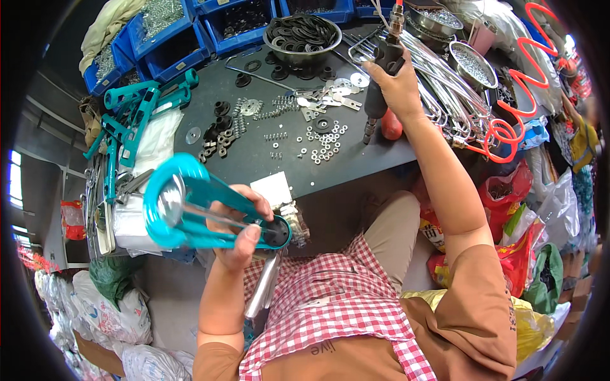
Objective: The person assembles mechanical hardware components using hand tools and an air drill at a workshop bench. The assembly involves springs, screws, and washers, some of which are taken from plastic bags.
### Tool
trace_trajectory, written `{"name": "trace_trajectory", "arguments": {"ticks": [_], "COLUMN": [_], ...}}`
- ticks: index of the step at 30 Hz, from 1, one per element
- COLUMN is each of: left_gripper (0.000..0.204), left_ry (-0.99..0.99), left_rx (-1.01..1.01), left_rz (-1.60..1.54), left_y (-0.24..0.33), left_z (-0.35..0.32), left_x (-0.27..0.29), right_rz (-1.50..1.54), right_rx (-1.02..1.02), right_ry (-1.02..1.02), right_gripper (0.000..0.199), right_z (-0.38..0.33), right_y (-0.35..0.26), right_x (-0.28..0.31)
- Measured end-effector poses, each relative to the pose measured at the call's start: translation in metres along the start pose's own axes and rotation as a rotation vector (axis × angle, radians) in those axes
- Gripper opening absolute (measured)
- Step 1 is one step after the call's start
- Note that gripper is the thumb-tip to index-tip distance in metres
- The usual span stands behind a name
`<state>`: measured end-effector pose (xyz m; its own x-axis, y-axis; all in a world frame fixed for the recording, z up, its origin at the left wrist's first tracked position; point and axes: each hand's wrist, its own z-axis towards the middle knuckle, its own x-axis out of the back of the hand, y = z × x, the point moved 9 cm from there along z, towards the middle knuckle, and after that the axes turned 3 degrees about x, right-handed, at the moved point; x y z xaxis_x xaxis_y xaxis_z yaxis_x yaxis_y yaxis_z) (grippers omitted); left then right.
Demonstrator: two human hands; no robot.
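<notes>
My left hand (240, 246) is wrapped round a teal caulking gun (223, 202), off the table's near edge. Its open frame tilts toward the left and is slightly blurred; a metal rod runs through it. A silver trigger (264, 287) hangs below its dark end. At the right of the table, my right hand (400, 89) grips a black air screwdriver (375, 100) upright, bit down. Beside the bit lies a red rounded thing (391, 126). Between the hands are loose nuts (325, 151), springs (276, 136) and flat metal plates (340, 95).
Bent metal rods (445, 82) are heaped at the right, near a red coiled hose (518, 114). A steel bowl (304, 58) of black rings stands at the back, before blue bins (238, 41). Teal gun frames (141, 120) lie left. Bags (117, 305) crowd the floor.
</notes>
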<state>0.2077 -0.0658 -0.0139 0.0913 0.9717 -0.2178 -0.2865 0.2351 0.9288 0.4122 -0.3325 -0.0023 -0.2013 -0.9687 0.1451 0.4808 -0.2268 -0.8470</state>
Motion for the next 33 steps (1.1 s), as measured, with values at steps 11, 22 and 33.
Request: {"name": "trace_trajectory", "arguments": {"ticks": [11,22,33], "left_gripper": [0.035,0.033,0.033], "left_ry": [0.046,0.216,0.811], "left_rx": [-0.483,-0.696,-0.809], "left_rz": [-0.067,-0.116,-0.528], "left_y": [0.135,0.183,0.142], "left_z": [-0.074,-0.146,-0.155], "left_x": [0.010,0.082,0.167], "right_rz": [0.151,0.145,0.502], "right_rx": [0.206,0.177,0.151], "right_ry": [-0.757,-1.085,-1.174], "right_gripper": [0.062,0.062,0.045], "right_z": [-0.229,-0.293,-0.318], "right_y": [-0.097,-0.154,-0.171], "right_x": [-0.085,-0.183,-0.277]}}
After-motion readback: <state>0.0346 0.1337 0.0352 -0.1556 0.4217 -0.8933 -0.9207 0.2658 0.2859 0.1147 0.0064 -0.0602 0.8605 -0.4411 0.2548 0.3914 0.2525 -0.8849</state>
